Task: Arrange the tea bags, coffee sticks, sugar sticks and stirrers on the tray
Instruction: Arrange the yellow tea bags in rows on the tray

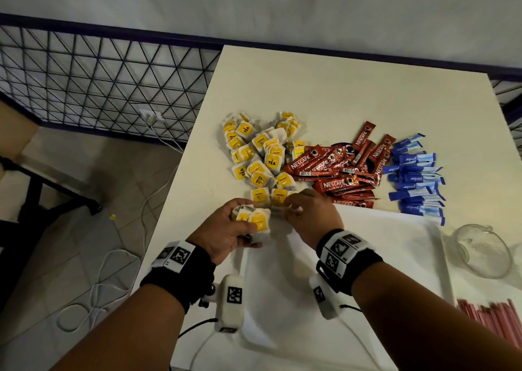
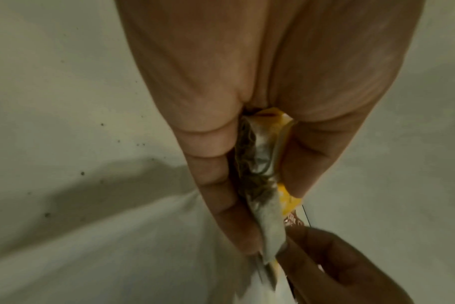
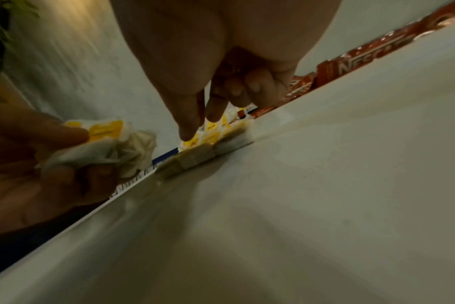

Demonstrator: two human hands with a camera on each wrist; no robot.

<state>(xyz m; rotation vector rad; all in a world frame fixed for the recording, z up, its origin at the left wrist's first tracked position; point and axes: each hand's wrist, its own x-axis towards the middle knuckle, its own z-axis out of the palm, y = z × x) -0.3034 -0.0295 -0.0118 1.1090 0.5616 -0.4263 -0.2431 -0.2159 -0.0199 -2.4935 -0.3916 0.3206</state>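
Yellow-tagged tea bags (image 1: 255, 156), red coffee sticks (image 1: 336, 170), blue sugar sticks (image 1: 415, 178), white tray (image 1: 367, 257).

Right hand (image 3: 221, 61) fingers (image 3: 187, 123) touching tea bags (image 3: 208, 144) at tray (image 3: 325, 185) rim.

Yellow tea bags (image 1: 260, 156) heaped beside red coffee sticks (image 1: 336, 172).

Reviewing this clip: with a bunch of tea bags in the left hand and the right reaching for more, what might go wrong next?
1. The left hand grips a crumpled bunch of tea bags; adding more may make some slip or tear.
2. The right hand works at the tray rim, close to the coffee sticks, so it may nudge them into the tea pile.
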